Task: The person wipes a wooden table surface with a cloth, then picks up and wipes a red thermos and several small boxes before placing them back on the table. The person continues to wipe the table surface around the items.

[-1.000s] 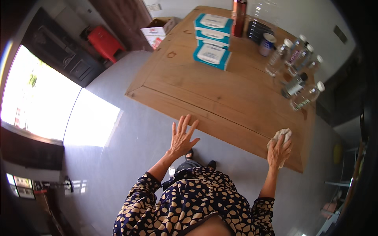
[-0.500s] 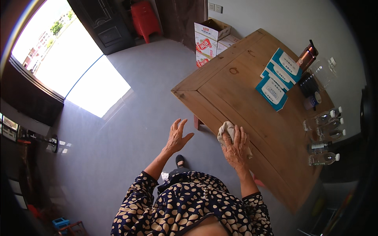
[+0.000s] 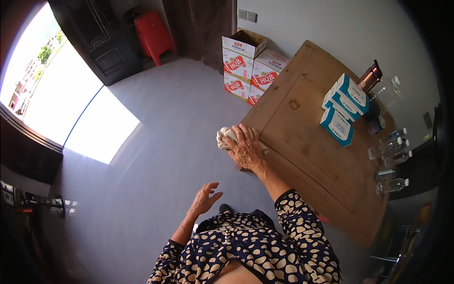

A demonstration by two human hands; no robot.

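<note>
My right hand (image 3: pixel 246 149) presses a bunched beige cloth (image 3: pixel 224 137) against the near left corner of the wooden table (image 3: pixel 288 142). Part of the cloth hangs past the table's edge, and the rest lies under my palm and fingers. Over the grey floor, apart from the table, my left hand (image 3: pixel 204 199) hovers with its fingers spread and nothing in it.
Teal and white tissue packs (image 3: pixel 338 124) are piled on the table's far side, beside a copper-coloured flask (image 3: pixel 371 76). Several clear plastic bottles (image 3: pixel 391 185) line its right side. Cardboard boxes (image 3: pixel 238 64) stack beyond the table. Red plastic stools (image 3: pixel 153 35) stand by a dark door (image 3: pixel 101 40).
My right hand has slid the cloth along the table's edge, forward and left to the corner. My left hand has drawn back a little toward my body. The view has shifted slightly.
</note>
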